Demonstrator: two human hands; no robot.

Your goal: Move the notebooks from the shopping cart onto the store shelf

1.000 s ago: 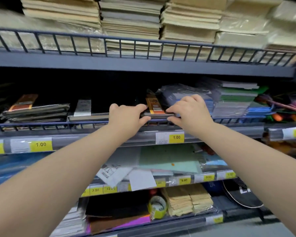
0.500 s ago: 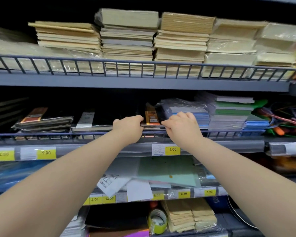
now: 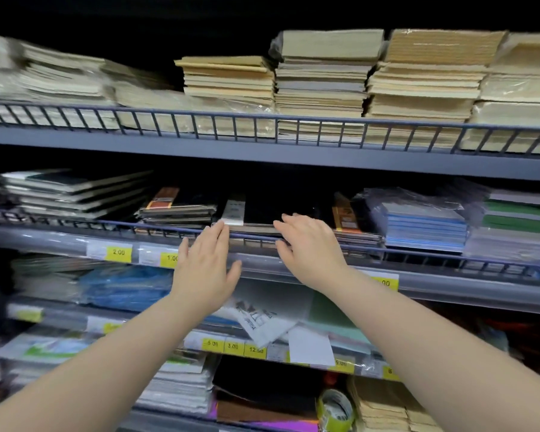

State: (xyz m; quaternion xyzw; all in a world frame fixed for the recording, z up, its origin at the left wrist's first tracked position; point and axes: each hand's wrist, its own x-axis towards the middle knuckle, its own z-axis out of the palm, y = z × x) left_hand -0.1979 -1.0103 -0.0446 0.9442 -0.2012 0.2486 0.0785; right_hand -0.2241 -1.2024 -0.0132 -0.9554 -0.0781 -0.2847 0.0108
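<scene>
My L hand (image 3: pixel 205 269) & R hand (image 3: pixel 309 247): flat, gripping nothing, fingertips at thin black white-banded notebook (image 3: pixel 262 212) edge. Likely light, bendy; push at corners.

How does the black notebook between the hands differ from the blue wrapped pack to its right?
The black notebook with the white label strip sits low and dark; the blue notebook pack in clear plastic is a taller, pale-blue stack. The left hand and right hand touch the black notebook's near edge; neither touches the blue pack. Both lie flat on the grey middle shelf behind its wire rail.
</scene>
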